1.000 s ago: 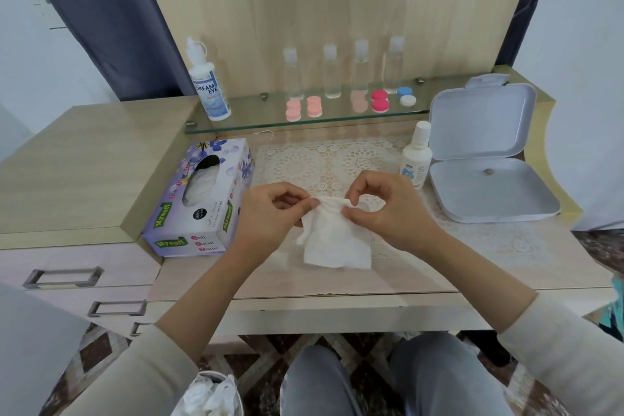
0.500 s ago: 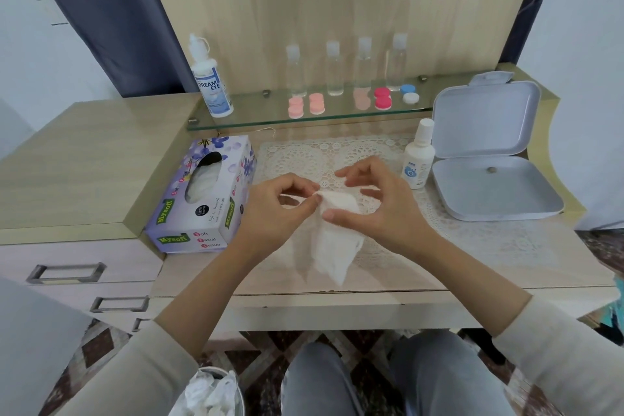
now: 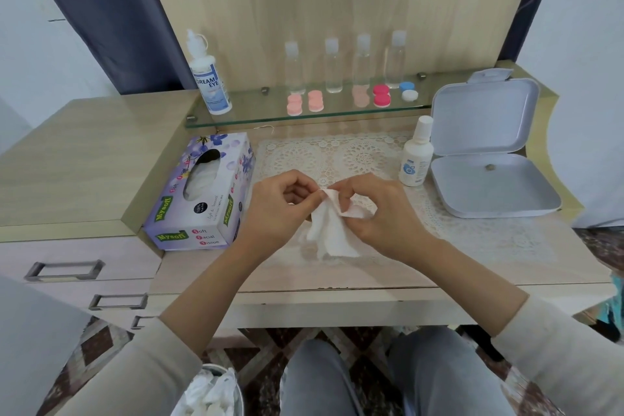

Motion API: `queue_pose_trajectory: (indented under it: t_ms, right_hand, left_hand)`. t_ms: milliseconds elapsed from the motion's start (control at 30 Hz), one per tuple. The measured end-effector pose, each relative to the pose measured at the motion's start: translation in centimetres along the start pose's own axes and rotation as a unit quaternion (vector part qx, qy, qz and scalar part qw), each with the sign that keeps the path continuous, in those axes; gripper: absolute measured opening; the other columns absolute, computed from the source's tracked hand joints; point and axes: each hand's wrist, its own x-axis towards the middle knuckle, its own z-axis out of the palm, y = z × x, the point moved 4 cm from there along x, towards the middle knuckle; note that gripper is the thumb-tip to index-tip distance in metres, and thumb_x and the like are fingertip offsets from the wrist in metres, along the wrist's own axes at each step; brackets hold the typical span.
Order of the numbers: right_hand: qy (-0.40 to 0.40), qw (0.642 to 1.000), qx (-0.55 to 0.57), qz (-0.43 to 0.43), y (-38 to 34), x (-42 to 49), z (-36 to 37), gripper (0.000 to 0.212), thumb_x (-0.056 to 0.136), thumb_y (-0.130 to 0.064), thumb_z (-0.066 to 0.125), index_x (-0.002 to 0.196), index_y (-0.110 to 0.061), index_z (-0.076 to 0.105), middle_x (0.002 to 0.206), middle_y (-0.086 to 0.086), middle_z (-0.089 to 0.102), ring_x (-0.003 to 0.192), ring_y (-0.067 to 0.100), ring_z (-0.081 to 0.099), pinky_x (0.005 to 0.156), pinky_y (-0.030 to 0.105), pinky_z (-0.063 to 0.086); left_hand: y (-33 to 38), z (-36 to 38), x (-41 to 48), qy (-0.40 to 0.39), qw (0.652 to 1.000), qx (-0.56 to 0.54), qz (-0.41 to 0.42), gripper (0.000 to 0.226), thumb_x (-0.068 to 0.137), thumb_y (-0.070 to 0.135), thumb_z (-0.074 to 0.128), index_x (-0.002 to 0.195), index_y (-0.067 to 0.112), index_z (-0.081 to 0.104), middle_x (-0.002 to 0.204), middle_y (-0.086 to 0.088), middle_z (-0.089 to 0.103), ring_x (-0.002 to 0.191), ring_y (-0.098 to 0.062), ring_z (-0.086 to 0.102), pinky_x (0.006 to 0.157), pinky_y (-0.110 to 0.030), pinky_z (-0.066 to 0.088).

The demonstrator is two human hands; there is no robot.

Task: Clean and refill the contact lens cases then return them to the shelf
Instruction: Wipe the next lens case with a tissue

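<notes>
Both grips, left hand (image 3: 280, 209) and right hand (image 3: 381, 213), pinch one white tissue (image 3: 329, 230) between them above the bench (image 3: 439, 267). Beyond them, contact lens cases (image 3: 381, 95) sit on the glass shelf (image 3: 256, 113).

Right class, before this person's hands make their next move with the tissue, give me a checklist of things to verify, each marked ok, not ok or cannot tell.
1. Tissue gripped by both the left hand and the right hand: ok.
2. A lens case inside the tissue: cannot tell, the folds and fingers hide it.
3. Small solution bottle upright and capped, beside the right hand: ok.
4. White plastic box open: ok.
5. Other lens cases on the glass shelf: ok.
6. Tissue box stocked, beside the left hand: ok.
</notes>
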Motion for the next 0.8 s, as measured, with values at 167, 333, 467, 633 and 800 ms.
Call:
queue_pose_trajectory:
  t_ms: [167, 333, 467, 633, 800]
  right_hand:
    - [-0.034, 0.995, 0.074, 0.053, 0.3, 0.0, 0.0, 0.023, 0.070, -0.034, 0.066, 0.074, -0.013, 0.075, 0.083, -0.003, 0.069, 0.078, 0.007, 0.063, 0.074, 0.022, 0.048]
    - [-0.049, 0.993, 0.068, 0.080, 0.9, 0.1, 0.2, 0.014, 0.073, -0.002, 0.069, 0.078, -0.014, 0.075, 0.075, -0.015, 0.058, 0.076, 0.004, 0.056, 0.072, 0.013, 0.045]
    - [-0.026, 0.988, 0.090, 0.122, 0.9, 0.2, -0.2, 0.035, 0.067, 0.009, 0.068, 0.071, -0.022, 0.052, 0.069, -0.008, 0.054, 0.064, 0.005, 0.051, 0.061, 0.019, 0.046]
    - [0.030, 0.978, 0.119, 0.166, 1.4, 0.1, -0.5, 0.040, 0.066, 0.006, 0.074, 0.066, -0.019, 0.043, 0.063, -0.004, 0.050, 0.057, 0.011, 0.053, 0.055, 0.032, 0.049]
    - [0.030, 0.975, 0.123, 0.185, 1.4, -0.1, -0.3, 0.030, 0.070, 0.001, 0.074, 0.063, -0.017, 0.051, 0.068, -0.004, 0.058, 0.062, 0.015, 0.064, 0.062, 0.031, 0.053]
  left_hand:
    - [-0.2, -0.1, 0.0, -0.001, 1.000, -0.013, -0.013, 0.019, 0.078, -0.003, 0.066, 0.071, 0.014, 0.062, 0.068, 0.001, 0.062, 0.059, -0.002, 0.057, 0.058, -0.015, 0.050]
    - [-0.2, 0.3, -0.1, -0.013, 0.999, -0.034, -0.021, 0.016, 0.079, -0.002, 0.066, 0.073, 0.013, 0.063, 0.069, -0.002, 0.063, 0.059, -0.002, 0.059, 0.057, -0.015, 0.051]
    - [-0.4, 0.6, -0.3, -0.022, 0.996, -0.075, -0.036, 0.010, 0.079, 0.003, 0.067, 0.078, 0.012, 0.063, 0.074, -0.004, 0.065, 0.064, -0.005, 0.060, 0.061, -0.017, 0.052]
    - [-1.2, 1.1, -0.8, -0.037, 0.997, -0.066, -0.023, 0.037, 0.066, 0.021, 0.080, 0.084, 0.025, 0.048, 0.102, 0.004, 0.066, 0.095, -0.006, 0.062, 0.080, -0.023, 0.052]
    - [-1.4, 1.2, -0.9, -0.036, 0.999, -0.018, -0.011, 0.028, 0.070, 0.008, 0.076, 0.082, 0.025, 0.059, 0.086, 0.010, 0.062, 0.080, -0.001, 0.058, 0.070, -0.017, 0.046]
